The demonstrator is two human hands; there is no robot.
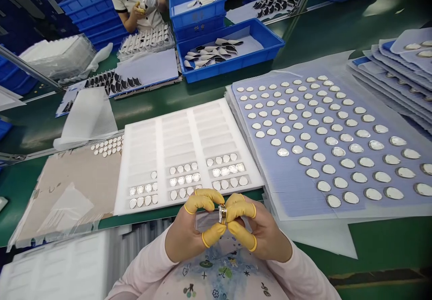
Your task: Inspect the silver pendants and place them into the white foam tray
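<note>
In front of my chest, my left hand [199,221] and my right hand [251,225] pinch one small gold-rimmed white piece [222,214] between them. It is held on edge, so its face is hard to make out. Yellow finger covers are on the thumbs and several fingers of both hands. Just beyond the hands lies a white foam tray [182,149] with slots in three columns; its nearer slots hold rows of white-faced, metal-rimmed pieces [228,170]. To the right, a blue sheet [286,185] carries many similar teardrop-shaped white pieces [359,177] in spaced rows.
Left of the tray is a brown board [57,178] with small white pieces [107,145]. Stacked sheets [388,72] stand at far right. Across the green bench are a blue bin [232,61] of curved black-and-white parts and a co-worker [141,7] handling something.
</note>
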